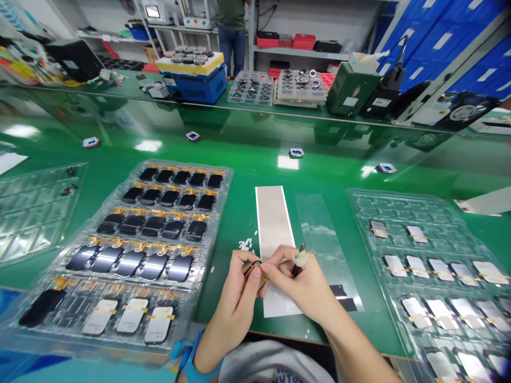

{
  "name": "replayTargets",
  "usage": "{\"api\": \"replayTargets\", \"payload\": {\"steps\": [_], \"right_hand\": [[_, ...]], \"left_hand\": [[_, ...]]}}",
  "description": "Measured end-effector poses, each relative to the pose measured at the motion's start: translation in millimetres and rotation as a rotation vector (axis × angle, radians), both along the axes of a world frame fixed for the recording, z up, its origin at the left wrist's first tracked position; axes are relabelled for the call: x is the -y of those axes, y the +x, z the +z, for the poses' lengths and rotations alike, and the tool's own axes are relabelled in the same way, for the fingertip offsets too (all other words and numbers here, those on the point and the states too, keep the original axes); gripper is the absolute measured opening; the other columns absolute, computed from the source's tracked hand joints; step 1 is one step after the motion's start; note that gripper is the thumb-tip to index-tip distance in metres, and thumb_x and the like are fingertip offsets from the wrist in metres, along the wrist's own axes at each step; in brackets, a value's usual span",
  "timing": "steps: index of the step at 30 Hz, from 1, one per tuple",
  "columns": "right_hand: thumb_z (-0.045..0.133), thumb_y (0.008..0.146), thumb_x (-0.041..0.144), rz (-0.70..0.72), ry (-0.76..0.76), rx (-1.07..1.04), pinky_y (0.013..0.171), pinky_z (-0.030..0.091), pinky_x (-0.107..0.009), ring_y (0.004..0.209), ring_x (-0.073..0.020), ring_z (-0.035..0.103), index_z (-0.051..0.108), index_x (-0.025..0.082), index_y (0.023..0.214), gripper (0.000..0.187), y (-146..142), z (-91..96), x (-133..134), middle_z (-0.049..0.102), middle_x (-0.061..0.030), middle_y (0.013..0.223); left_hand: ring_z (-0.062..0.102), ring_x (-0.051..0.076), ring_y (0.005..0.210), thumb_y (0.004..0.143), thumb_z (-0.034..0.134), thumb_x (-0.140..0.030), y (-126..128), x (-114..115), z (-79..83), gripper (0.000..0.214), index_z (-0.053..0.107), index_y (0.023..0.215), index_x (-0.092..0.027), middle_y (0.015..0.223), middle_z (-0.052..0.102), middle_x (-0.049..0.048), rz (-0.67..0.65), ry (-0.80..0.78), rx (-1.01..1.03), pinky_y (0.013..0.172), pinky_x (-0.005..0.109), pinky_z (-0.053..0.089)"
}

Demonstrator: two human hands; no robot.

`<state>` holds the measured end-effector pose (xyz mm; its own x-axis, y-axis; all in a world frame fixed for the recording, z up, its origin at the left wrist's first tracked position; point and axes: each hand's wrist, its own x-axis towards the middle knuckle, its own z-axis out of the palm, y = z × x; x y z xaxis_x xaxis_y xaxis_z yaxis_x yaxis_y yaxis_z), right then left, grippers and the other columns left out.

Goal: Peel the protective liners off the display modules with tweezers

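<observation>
My left hand (239, 290) is closed around a small dark-edged display panel (259, 268), mostly hidden by the fingers, with a bit of orange flex cable showing. Thumb and forefinger of my right hand (297, 279) pinch at the panel's edge. That same hand also carries a slim dark tool (302, 248) with a whitish wrapping, its tip pointing up; its exact kind is unclear. Beneath both hands lies a long strip of beige sheet (275, 218) with white borders. Small white scraps (246, 244) are scattered left of the strip.
On the left, a clear tray (217, 213) holds rows of black display panels. Another tray (371, 205) at right carries silver-backed ones. A transparent film (319, 223) with black pieces lies beside the strip. Beyond runs a raised shelf with a blue box (199, 85); a person (232, 32) stands behind.
</observation>
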<state>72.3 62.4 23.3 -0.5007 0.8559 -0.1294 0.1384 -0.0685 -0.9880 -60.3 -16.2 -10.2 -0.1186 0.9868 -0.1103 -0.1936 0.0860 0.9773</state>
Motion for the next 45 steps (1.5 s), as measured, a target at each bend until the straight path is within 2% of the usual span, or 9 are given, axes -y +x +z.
{"api": "replayTargets", "payload": {"steps": [6,11,13,15,18,20,24,35,45], "right_hand": [[0.066,0.085,0.034,0.011,0.01,-0.008,0.047,0.023,-0.025,0.047,-0.0094,0.025,0.066,0.019,0.071,0.021,0.3,-1.3,-1.8,0.033,0.0099,0.05],[0.047,0.101,0.044,-0.156,0.152,-0.122,0.065,0.042,-0.028,0.069,-0.014,0.051,0.062,0.021,0.078,0.036,16.3,-2.9,-4.6,0.055,0.001,0.073],[0.04,0.105,0.044,-0.269,0.286,-0.111,0.077,0.045,-0.028,0.085,-0.0156,0.057,0.063,0.022,0.081,0.04,26.3,-6.2,-2.2,0.058,-0.0013,0.084],[0.039,0.106,0.042,-0.335,0.351,-0.067,0.075,0.046,-0.027,0.084,-0.0144,0.06,0.063,0.023,0.085,0.037,34.6,-12.3,3.1,0.059,-0.0012,0.088],[0.048,0.104,0.037,-0.355,0.29,-0.008,0.066,0.051,-0.025,0.068,-0.011,0.063,0.063,0.023,0.091,0.024,40.0,-25.4,12.6,0.062,0.0001,0.088],[0.059,0.099,0.035,-0.376,0.252,0.009,0.069,0.055,-0.026,0.072,-0.0129,0.069,0.063,0.023,0.095,0.013,39.3,-34.2,16.7,0.064,-0.0013,0.093],[0.069,0.092,0.035,-0.437,0.211,-0.039,0.068,0.06,-0.028,0.073,-0.0163,0.074,0.061,0.023,0.095,0.014,34.6,-44.8,16.1,0.067,-0.002,0.09],[0.07,0.092,0.04,-0.418,0.069,-0.118,0.071,0.063,-0.028,0.07,-0.0165,0.076,0.059,0.022,0.093,0.021,34.9,-44.8,12.1,0.07,-0.0018,0.081],[0.069,0.092,0.037,-0.424,0.094,-0.111,0.073,0.062,-0.026,0.076,-0.0157,0.076,0.06,0.023,0.094,0.017,34.5,-46.3,12.9,0.068,-0.0006,0.084]], "left_hand": [[0.045,0.011,0.063,0.105,0.046,-0.042,-0.3,-3.1,-2.8,0.019,0.04,0.107,-0.025,0.072,0.048,-0.0064,-0.01,0.014,-0.103,0.058,0.02,0.038],[0.056,0.012,0.067,0.106,0.043,-0.035,-0.9,-2.7,-0.1,0.01,0.039,0.106,-0.026,0.075,0.057,-0.0049,0.008,0.043,-0.195,0.062,0.023,0.045],[0.063,0.014,0.076,0.108,0.038,-0.031,-1.7,2.1,4.3,0.007,0.042,0.104,-0.026,0.083,0.065,-0.0016,-0.019,0.062,-0.321,0.071,0.026,0.05],[0.068,0.017,0.093,0.108,0.037,-0.027,-3.0,8.8,10.1,0.01,0.046,0.109,-0.026,0.1,0.07,0.003,-0.091,0.081,-0.512,0.083,0.031,0.052],[0.06,0.023,0.126,0.106,0.039,-0.022,-4.8,16.4,18.3,0.021,0.047,0.124,-0.027,0.127,0.068,0.0075,-0.232,0.155,-0.79,0.099,0.04,0.052],[0.048,0.025,0.141,0.105,0.039,-0.019,-5.4,17.0,21.6,0.027,0.045,0.13,-0.026,0.136,0.064,0.0088,-0.319,0.208,-0.923,0.107,0.045,0.049],[0.039,0.027,0.147,0.105,0.038,-0.016,-6.2,11.5,22.0,0.03,0.044,0.133,-0.024,0.14,0.064,0.0084,-0.457,0.236,-1.081,0.11,0.051,0.048],[0.04,0.029,0.147,0.104,0.038,-0.014,-6.3,7.2,25.8,0.031,0.045,0.133,-0.019,0.141,0.064,0.0107,-0.493,0.248,-1.132,0.109,0.051,0.051],[0.039,0.027,0.148,0.105,0.037,-0.016,-5.7,6.5,27.7,0.024,0.046,0.127,-0.02,0.141,0.064,0.0097,-0.489,0.243,-1.139,0.11,0.048,0.05]]}}
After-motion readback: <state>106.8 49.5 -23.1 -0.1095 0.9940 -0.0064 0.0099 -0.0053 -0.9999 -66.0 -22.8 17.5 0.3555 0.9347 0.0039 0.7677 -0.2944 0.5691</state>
